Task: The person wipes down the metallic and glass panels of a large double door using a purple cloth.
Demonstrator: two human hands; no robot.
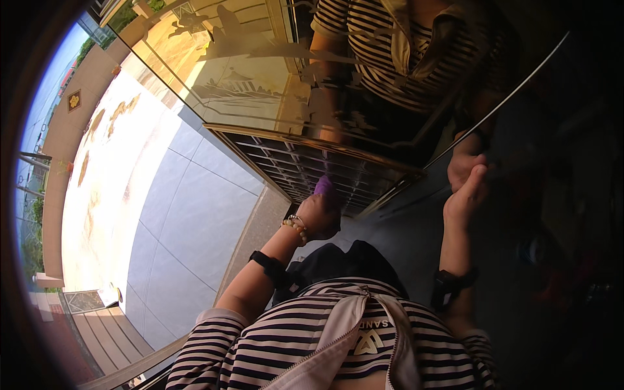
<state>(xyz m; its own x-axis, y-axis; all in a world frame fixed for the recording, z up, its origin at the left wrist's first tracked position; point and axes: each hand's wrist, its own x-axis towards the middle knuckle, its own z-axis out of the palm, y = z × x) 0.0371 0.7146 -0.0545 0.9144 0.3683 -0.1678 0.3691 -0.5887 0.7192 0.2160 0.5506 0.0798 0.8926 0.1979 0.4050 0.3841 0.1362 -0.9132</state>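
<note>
My left hand [318,217], with a beaded bracelet at its wrist, is closed around a purple cloth [324,186]. The cloth is at the dark, grid-patterned lower panel [273,158] of a door. Above that panel, a glossy door pane [239,105] bears an etched landscape and mirrors my striped top and arms. My right hand [460,195] is raised at the dark side, by the door's thin bright edge [507,95]. Its thumb points up and its mirrored image meets it. Shadow hides its other fingers, so I cannot tell whether it grips anything.
Grey floor tiles [195,214] spread outside on the left, past a brown stone threshold [251,224]. Beyond lies a sunlit yard [105,195] with a low wall [61,170]. The right side is too dark to make out.
</note>
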